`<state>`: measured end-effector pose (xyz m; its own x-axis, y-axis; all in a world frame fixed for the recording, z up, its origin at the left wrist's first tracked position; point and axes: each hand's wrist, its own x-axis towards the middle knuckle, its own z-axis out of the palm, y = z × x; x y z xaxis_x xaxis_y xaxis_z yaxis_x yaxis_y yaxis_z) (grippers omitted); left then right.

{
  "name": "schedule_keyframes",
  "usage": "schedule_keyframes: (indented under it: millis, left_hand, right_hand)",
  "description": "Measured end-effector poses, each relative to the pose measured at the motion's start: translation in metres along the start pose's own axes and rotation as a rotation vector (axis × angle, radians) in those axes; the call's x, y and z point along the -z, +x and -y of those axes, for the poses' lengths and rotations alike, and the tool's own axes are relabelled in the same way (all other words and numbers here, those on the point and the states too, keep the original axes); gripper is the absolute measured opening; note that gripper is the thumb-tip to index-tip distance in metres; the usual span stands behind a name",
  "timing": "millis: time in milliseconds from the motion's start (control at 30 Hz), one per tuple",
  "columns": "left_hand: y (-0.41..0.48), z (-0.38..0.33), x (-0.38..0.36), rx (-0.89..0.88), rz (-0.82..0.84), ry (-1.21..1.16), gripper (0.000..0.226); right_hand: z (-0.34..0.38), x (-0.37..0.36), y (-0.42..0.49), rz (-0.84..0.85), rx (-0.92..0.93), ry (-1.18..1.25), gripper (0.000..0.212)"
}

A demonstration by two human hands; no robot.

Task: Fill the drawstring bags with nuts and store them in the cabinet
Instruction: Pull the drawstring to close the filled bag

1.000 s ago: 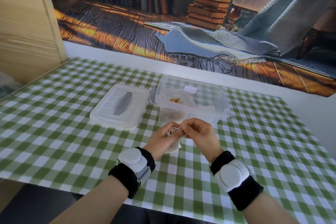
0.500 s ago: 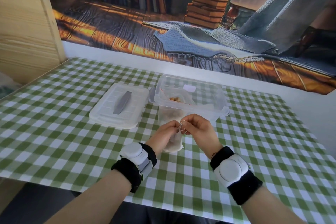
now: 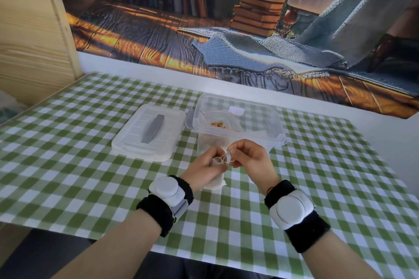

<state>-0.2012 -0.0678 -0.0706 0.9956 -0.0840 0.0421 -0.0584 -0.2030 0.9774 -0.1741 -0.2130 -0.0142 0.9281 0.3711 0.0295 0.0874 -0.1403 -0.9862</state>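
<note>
A small white drawstring bag (image 3: 217, 182) stands on the checked tablecloth, just in front of the clear plastic box (image 3: 275, 128). My left hand (image 3: 205, 169) is closed around the bag's gathered neck. My right hand (image 3: 250, 157) pinches the thin white drawstring (image 3: 229, 156) beside the neck, close to my left fingers. Inside the box lies a plastic bag with a red strip and a few brown nuts (image 3: 218, 124). What the drawstring bag contains is hidden.
The box's clear lid (image 3: 172, 122) with a grey handle lies flat to the left of the box. A light wooden cabinet panel (image 3: 34, 45) rises at the far left past the table edge. A printed wall hanging runs behind the table.
My right hand has shifted slightly to the right and up with the drawstring, so the gap between the hands is a little wider. The bag stays in my left hand.
</note>
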Motion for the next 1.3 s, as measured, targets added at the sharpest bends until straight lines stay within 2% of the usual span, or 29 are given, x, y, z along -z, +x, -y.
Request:
schedule_keyframes:
  millis: [167, 333, 433, 467, 600, 767, 867, 1033, 1167, 1300]
  left_hand:
    - [-0.002, 0.000, 0.010, -0.006, 0.020, 0.018, 0.005]
    - [0.001, -0.004, 0.001, 0.018, 0.045, 0.006, 0.017]
    - [0.007, -0.011, -0.010, 0.101, 0.048, 0.003, 0.037]
    - [0.007, -0.011, -0.010, 0.113, 0.037, -0.019, 0.037]
    - [-0.001, -0.005, 0.007, 0.032, 0.045, -0.059, 0.017]
    - [-0.005, -0.002, 0.006, 0.047, 0.124, -0.050, 0.028]
    - [-0.008, -0.009, -0.008, 0.064, 0.169, -0.165, 0.022]
    - [-0.014, -0.013, 0.007, 0.041, 0.213, -0.209, 0.021]
    - [-0.020, -0.009, 0.015, 0.142, 0.307, -0.238, 0.041]
    - [-0.020, -0.004, 0.015, 0.239, 0.328, -0.469, 0.047]
  right_hand:
    - [0.001, 0.009, -0.001, 0.032, -0.137, 0.048, 0.016]
    - [0.005, -0.003, 0.002, 0.104, -0.109, 0.090, 0.014]
    - [0.010, -0.015, 0.003, 0.133, -0.048, 0.046, 0.010]
    - [0.011, -0.016, 0.003, 0.132, -0.042, 0.054, 0.010]
    - [0.015, -0.004, 0.001, 0.082, -0.044, 0.074, 0.014]
    - [0.012, -0.005, 0.003, 0.071, -0.036, 0.049, 0.013]
    - [0.010, -0.015, 0.001, 0.103, -0.040, 0.060, 0.016]
    - [0.007, 0.011, 0.001, -0.020, -0.053, 0.139, 0.016]
    - [0.000, 0.035, -0.006, -0.086, -0.079, 0.150, 0.019]
    - [-0.012, 0.060, -0.022, -0.085, -0.122, 0.078, 0.018]
